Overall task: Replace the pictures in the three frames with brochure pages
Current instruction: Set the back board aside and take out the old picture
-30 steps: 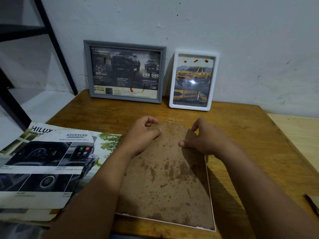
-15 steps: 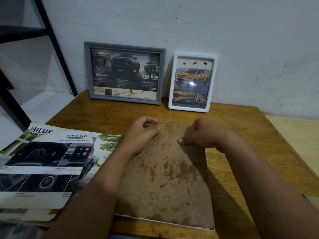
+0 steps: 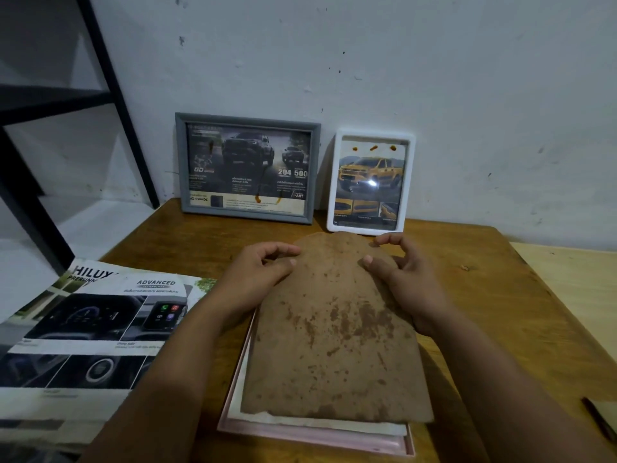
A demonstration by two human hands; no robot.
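While two of the three frames already stand finished against the wall, the third is only half done. Behind the pink frame [image 3: 314,432], at the far edge of the bench [image 3: 500,312], the grey frame [image 3: 247,168] shows a dark truck page and the white frame [image 3: 371,182] beside it shows a yellow pickup page; both look like brochure pages, so I judge those two complete.

The pink frame lies face down near the bench's front edge, with its stained brown backing board [image 3: 334,329] resting on top, shifted a little off the frame so that pale paper shows along its near edge. The left hand [image 3: 257,279] grips the board's far left edge, thumb on top and fingers curled over the side. The right hand [image 3: 404,272] holds the far right edge, thumb pressed on the board and fingers arched over the rim. Whether the board is going in or coming out cannot be told from this moment alone.

Left of the pink frame lies the open brochure [image 3: 90,332], with more pages available.

Hidden points: the board covers whatever sits inside the pink frame, so I cannot tell whether the pale sheet is the old picture or a new page. The brochure's left part is cut off.
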